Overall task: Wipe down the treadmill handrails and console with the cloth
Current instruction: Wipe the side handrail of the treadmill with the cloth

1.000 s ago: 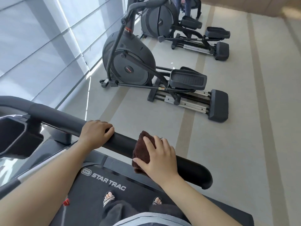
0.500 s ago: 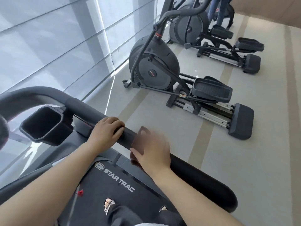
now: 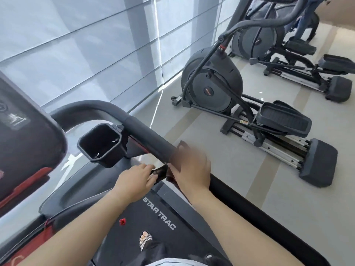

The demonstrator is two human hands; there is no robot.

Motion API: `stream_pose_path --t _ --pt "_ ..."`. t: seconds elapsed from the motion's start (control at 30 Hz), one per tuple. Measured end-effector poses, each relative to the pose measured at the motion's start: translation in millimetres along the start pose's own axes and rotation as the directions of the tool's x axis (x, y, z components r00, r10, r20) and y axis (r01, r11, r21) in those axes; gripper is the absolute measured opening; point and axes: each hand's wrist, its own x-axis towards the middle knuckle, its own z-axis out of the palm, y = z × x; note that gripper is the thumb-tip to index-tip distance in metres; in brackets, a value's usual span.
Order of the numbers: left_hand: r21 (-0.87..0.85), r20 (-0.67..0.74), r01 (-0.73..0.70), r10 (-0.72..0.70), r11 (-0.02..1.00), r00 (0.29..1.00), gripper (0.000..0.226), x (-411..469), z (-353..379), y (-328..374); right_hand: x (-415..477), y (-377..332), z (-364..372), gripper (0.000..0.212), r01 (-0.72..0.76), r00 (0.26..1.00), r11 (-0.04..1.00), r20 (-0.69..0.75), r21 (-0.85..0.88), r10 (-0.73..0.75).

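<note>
The black right handrail (image 3: 146, 135) of the treadmill runs from the upper left down to the lower right. My right hand (image 3: 190, 169), blurred by motion, presses a dark brown cloth (image 3: 175, 150) around the rail. Just left of it and under the rail is my left hand (image 3: 134, 181), its thumb and fingers pinching the cloth's hanging lower end (image 3: 160, 172). The dark console (image 3: 23, 141) fills the left edge, with red trim below it.
A black cup holder (image 3: 101, 144) sits between console and rail. The STAR TRAC belt (image 3: 159, 214) lies below, with a sandalled foot (image 3: 145, 239) on it. Two ellipticals (image 3: 211, 87) (image 3: 257, 41) stand on the grey floor to the right, with a person's legs (image 3: 305, 18) beyond. Window blinds (image 3: 76, 45) ahead.
My left hand has come off the handrail and dropped under it to the cloth's lower end. My right hand has slid the cloth up the rail. The view has turned left toward the console.
</note>
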Motion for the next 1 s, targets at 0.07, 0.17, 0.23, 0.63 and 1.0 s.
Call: stream_pose_path --t 0.07,0.17,0.23,0.63,1.0 --pt "0.069 0.004 0.001 -0.001 0.998 1.0 0.037 -3.2 3.8 2.3 -3.9 5.2 -0.2 0.066 0.032 0.999 0.999 0.007 0.004 -0.032" --pt "0.11 -0.033 -0.005 0.009 0.994 0.999 0.036 -3.1 6.9 4.5 -20.2 23.2 -4.2 0.064 0.076 0.997 0.997 -0.012 0.002 -0.076" --pt "0.122 -0.039 -0.011 0.016 0.992 0.999 0.036 -0.6 6.2 4.5 -29.9 35.2 -3.6 0.063 0.078 0.996 0.997 -0.039 -0.004 -0.078" --pt "0.135 -0.074 -0.01 0.02 0.991 0.997 0.037 1.3 6.6 4.0 -21.7 38.1 -2.3 0.072 0.084 0.996 0.996 0.033 0.005 -0.084" --pt "0.175 -0.108 0.01 0.009 0.984 0.994 0.04 -3.4 6.5 7.3 -59.8 71.0 -7.0 0.067 0.093 0.996 0.995 0.003 -0.027 -0.093"
